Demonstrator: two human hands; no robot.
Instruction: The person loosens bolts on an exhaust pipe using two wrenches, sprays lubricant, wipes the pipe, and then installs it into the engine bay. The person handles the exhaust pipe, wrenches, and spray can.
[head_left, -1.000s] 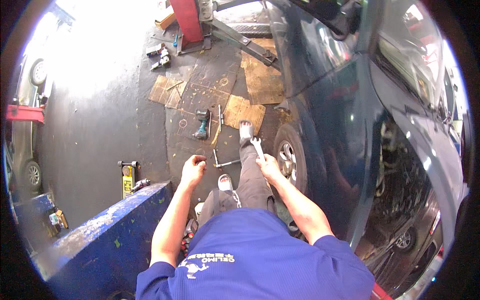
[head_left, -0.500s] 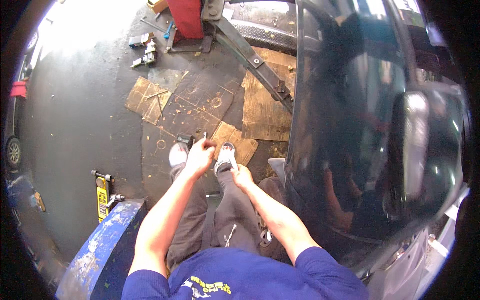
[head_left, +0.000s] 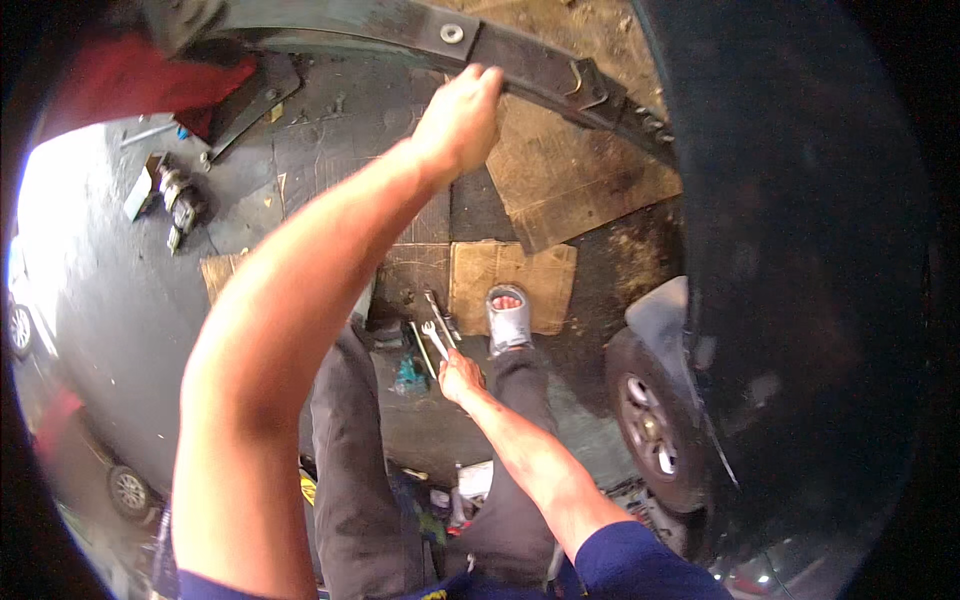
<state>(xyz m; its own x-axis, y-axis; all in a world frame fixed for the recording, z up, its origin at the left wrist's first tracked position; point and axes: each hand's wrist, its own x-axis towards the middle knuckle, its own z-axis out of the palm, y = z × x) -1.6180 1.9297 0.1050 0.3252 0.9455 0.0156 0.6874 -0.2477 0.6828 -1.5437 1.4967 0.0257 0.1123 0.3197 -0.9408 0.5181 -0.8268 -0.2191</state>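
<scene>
My left hand [head_left: 460,120] reaches forward with its fingers curled at the near edge of the dark steel lift arm [head_left: 530,70], and it appears to grip that edge. Whether anything small is inside its fingers is hidden. Lower down, between my legs, my right hand [head_left: 461,377] is closed on a silver wrench [head_left: 436,340], whose open jaw points forward and up. Close to the wrench, on or near the floor, are a thin rod-like tool [head_left: 422,350] and a dark tool [head_left: 438,309]. A teal object [head_left: 409,376] lies just left of my right hand.
A dark vehicle [head_left: 800,250] fills the right side, with a wheel [head_left: 650,425] low beside my leg. Cardboard sheets [head_left: 560,180] cover part of the floor. At the left lie a metal part [head_left: 180,205] and a red lift base [head_left: 170,90]. Assorted items [head_left: 460,500] sit beneath me.
My left hand has moved forward and up to the lift arm. The view has come nearer to the lift arm. My right hand stays low, and its wrench now shows clearly.
</scene>
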